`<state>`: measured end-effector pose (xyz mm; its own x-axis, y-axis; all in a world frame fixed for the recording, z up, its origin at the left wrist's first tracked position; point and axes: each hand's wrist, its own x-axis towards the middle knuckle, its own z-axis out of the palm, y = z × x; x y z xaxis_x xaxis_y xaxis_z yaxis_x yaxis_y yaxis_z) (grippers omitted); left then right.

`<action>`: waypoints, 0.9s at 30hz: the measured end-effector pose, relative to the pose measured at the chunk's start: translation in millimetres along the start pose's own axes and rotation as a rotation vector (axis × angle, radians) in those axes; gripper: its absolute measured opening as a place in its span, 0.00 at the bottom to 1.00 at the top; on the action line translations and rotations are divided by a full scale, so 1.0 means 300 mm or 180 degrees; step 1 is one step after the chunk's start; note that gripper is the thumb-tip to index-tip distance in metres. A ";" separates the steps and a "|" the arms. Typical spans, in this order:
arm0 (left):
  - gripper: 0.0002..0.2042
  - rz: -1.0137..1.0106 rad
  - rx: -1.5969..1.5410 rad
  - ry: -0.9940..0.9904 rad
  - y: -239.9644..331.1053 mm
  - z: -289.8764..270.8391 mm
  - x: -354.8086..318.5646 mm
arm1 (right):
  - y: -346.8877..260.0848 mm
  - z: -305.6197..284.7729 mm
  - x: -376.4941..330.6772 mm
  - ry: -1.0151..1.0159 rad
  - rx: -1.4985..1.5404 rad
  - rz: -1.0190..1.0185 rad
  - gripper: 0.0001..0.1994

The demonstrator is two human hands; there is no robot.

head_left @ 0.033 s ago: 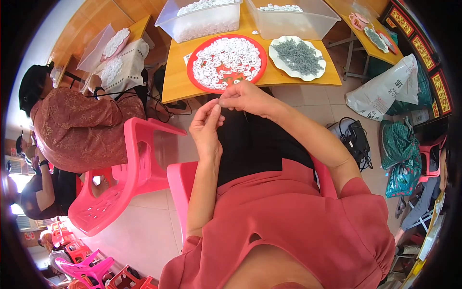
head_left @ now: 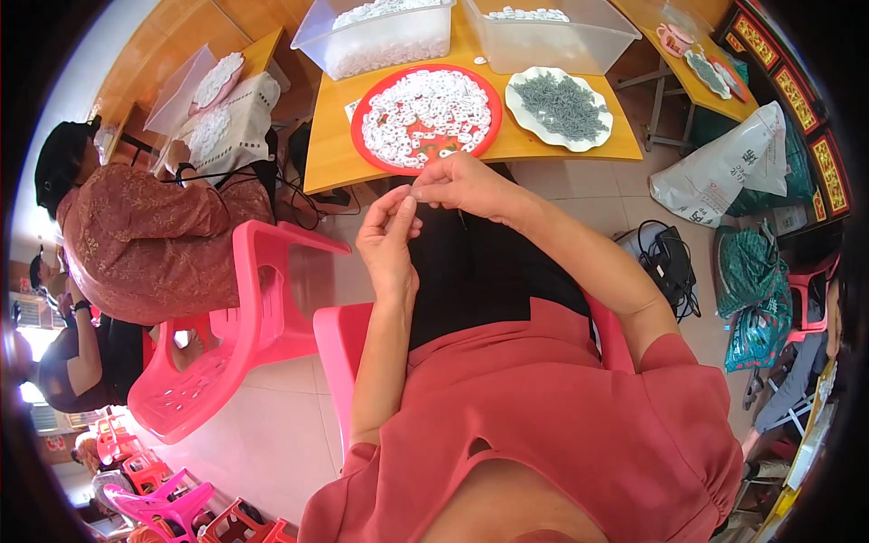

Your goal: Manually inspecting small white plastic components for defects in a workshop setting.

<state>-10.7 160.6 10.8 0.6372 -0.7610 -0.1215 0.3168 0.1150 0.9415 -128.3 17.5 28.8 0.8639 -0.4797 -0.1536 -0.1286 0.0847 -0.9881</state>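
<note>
Black trousers (head_left: pixel 489 290) below, pinches a small piece (head_left: pixel 413 192), too tiny to identify, between fingertips of left hand (head_left: pixel 387 240) and right hand (head_left: pixel 475 185). Beyond, on a yellow table (head_left: pixel 330 136): red tray (head_left: pixel 497 113) of white pieces (head_left: pixel 434 101), wavy-edged plate (head_left: pixel 579 145) of grey pieces (head_left: pixel 561 107); farther back, two translucent bins (head_left: pixel 566 47).

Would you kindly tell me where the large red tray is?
In the head view, the tray lies at upper centre on the wooden table, beyond the right hand, left of the scalloped plate.
</note>
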 end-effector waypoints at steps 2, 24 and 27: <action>0.11 0.0252 -0.0074 0.0026 -0.002 0.006 -0.007 | -0.002 0.005 -0.011 -0.0028 -0.0097 -0.0001 0.11; 0.08 -0.0409 -0.0676 -0.0036 0.010 -0.030 0.026 | 0.013 -0.148 0.302 0.1371 -0.3447 0.0073 0.08; 0.08 -0.0446 -0.0707 -0.0046 0.011 -0.027 0.026 | 0.021 -0.153 0.310 0.1295 -0.3588 0.0062 0.09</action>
<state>1.1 160.2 10.3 0.5666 -0.7883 -0.2397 0.5487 0.1440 0.8235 -71.1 -66.6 7.7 0.6659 -0.7450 0.0397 -0.6697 -0.6203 -0.4083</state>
